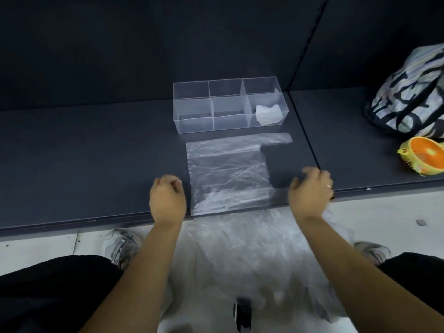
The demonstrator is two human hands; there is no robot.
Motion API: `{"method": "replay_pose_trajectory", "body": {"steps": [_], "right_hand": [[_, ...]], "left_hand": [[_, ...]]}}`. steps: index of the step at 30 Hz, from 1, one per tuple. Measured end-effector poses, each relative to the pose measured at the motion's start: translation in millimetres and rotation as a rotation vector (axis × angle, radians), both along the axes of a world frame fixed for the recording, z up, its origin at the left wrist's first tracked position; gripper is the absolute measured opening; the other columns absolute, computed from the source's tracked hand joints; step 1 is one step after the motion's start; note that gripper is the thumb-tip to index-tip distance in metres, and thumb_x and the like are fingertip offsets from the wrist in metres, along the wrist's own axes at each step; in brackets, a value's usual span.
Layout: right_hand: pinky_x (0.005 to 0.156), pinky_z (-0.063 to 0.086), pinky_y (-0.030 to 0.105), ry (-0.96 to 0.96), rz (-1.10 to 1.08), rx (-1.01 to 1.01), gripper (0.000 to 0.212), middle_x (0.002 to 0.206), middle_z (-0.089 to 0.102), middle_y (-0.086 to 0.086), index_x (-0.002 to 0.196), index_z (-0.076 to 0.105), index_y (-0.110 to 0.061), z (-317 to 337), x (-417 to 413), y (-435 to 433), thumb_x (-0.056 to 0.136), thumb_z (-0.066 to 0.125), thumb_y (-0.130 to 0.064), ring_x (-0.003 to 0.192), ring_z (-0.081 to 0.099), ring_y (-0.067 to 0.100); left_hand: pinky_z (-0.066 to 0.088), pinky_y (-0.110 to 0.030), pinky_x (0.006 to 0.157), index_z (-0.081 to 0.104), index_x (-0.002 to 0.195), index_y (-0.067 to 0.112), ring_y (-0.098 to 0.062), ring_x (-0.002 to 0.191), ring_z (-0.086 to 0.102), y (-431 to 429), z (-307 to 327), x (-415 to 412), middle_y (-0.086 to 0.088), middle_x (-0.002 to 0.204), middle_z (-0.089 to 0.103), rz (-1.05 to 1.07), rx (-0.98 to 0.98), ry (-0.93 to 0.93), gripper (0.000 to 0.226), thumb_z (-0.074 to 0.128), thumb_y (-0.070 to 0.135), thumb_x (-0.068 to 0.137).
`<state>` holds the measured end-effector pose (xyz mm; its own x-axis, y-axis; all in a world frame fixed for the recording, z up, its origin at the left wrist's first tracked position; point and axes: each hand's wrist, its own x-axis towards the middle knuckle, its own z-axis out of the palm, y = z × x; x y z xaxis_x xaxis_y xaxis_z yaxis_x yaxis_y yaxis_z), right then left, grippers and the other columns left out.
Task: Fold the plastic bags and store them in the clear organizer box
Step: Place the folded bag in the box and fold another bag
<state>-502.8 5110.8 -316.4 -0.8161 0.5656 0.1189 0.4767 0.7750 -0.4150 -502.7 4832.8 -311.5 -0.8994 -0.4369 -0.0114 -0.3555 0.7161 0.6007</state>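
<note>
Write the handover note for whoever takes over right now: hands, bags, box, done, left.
Left hand: curled left of the flat bag, nothing visibly held.
Right hand: curled at its near right corner; grip unclear.
The flat bag lies unfolded on the shelf before the organizer box.
Done: one folded bag in its right compartment.
Left: fold this bag, then the pile below the shelf edge.

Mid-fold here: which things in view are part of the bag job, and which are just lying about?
Job: plastic bag spread flat on the shelf; clear organizer box; folded bag in its right-hand compartment; heap of loose bags below the shelf edge.
Lying about: patterned tote; orange-slice fan, both at far right.
</note>
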Motion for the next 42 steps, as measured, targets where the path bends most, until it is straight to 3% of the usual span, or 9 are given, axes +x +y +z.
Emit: {"method": "replay_pose_trajectory", "body": {"steps": [5,9,15,19,23,27,34,38,42], "right_hand": [[0.119,0.015,0.037,-0.074,0.735,-0.173,0.045,0.152,0.033,0.013,0.142,0.041,-0.006,-9,-9,-126,0.098,0.042,-0.014,0.142,0.027,0.027],[0.118,-0.008,0.032,-0.259,0.855,-0.067,0.055,0.161,0.012,0.003,0.152,0.018,-0.017,-36,-17,-151,0.103,0.028,-0.038,0.148,0.004,0.015],[0.118,-0.008,0.039,-0.344,0.639,0.233,0.072,0.162,0.003,0.001,0.153,0.009,-0.022,-56,-15,-31,0.095,0.017,-0.063,0.149,-0.002,0.019],[0.119,-0.005,0.044,-0.396,0.368,0.262,0.085,0.161,0.005,0.009,0.153,0.007,-0.010,-43,-29,8,0.088,0.003,-0.064,0.149,-0.001,0.024],[0.118,-0.007,0.037,-0.203,0.591,0.131,0.066,0.160,0.012,0.009,0.152,0.016,-0.009,-32,-76,-61,0.099,0.031,-0.046,0.148,0.005,0.022],[0.119,-0.008,0.034,-0.264,0.837,0.093,0.061,0.162,0.003,0.005,0.153,0.010,-0.013,-44,-105,-120,0.102,0.027,-0.041,0.148,-0.003,0.016],[0.119,-0.007,0.040,-0.360,0.548,0.241,0.079,0.161,-0.009,0.004,0.153,-0.004,-0.013,-65,-123,2,0.093,0.006,-0.063,0.148,-0.011,0.019],[0.120,-0.001,0.044,-0.424,0.329,0.265,0.075,0.161,0.000,0.010,0.153,0.003,-0.006,-51,-125,61,0.098,0.019,-0.054,0.148,-0.001,0.024],[0.120,0.008,0.045,-0.191,0.517,0.216,0.071,0.158,0.016,0.018,0.150,0.018,-0.001,-26,-93,31,0.099,0.032,-0.048,0.146,0.014,0.030]], "left_hand": [[0.002,-0.040,0.118,0.021,0.150,0.006,-0.023,0.147,0.010,22,-27,-26,-0.009,0.159,0.018,-0.533,-0.335,-0.085,0.052,0.031,0.024,0.102],[-0.015,-0.044,0.115,-0.026,0.144,0.011,-0.019,0.144,-0.023,9,-60,-26,-0.004,0.157,-0.024,-0.674,-0.640,-0.285,0.073,0.019,0.043,0.096],[-0.016,-0.038,0.116,-0.006,0.152,0.016,-0.014,0.146,-0.012,9,-70,-25,0.002,0.159,-0.010,-0.631,-0.568,-0.179,0.071,-0.003,0.054,0.092],[-0.019,-0.037,0.115,-0.017,0.148,0.018,-0.016,0.146,-0.016,11,-66,-31,0.003,0.157,-0.019,-0.607,-0.547,-0.179,0.076,-0.009,0.061,0.086],[-0.024,-0.030,0.112,-0.010,0.150,0.014,-0.014,0.146,-0.015,31,-57,-69,0.000,0.158,-0.015,-0.599,-0.455,-0.083,0.067,0.002,0.052,0.095],[-0.014,-0.035,0.117,-0.008,0.151,0.011,-0.016,0.146,-0.014,34,-61,-92,-0.004,0.160,-0.013,-0.638,-0.501,-0.162,0.061,0.013,0.040,0.101],[-0.014,-0.033,0.117,-0.005,0.152,0.013,-0.017,0.147,-0.010,29,-74,-91,-0.003,0.160,-0.008,-0.650,-0.508,-0.135,0.070,0.014,0.052,0.097],[-0.016,-0.035,0.117,-0.011,0.150,0.013,-0.018,0.146,-0.015,29,-67,-92,-0.004,0.160,-0.014,-0.665,-0.546,-0.226,0.070,0.011,0.053,0.097],[-0.009,-0.041,0.118,0.005,0.151,0.008,-0.023,0.148,-0.004,25,-44,-72,-0.009,0.160,0.000,-0.776,-0.531,-0.056,0.078,0.012,0.061,0.095]]}}
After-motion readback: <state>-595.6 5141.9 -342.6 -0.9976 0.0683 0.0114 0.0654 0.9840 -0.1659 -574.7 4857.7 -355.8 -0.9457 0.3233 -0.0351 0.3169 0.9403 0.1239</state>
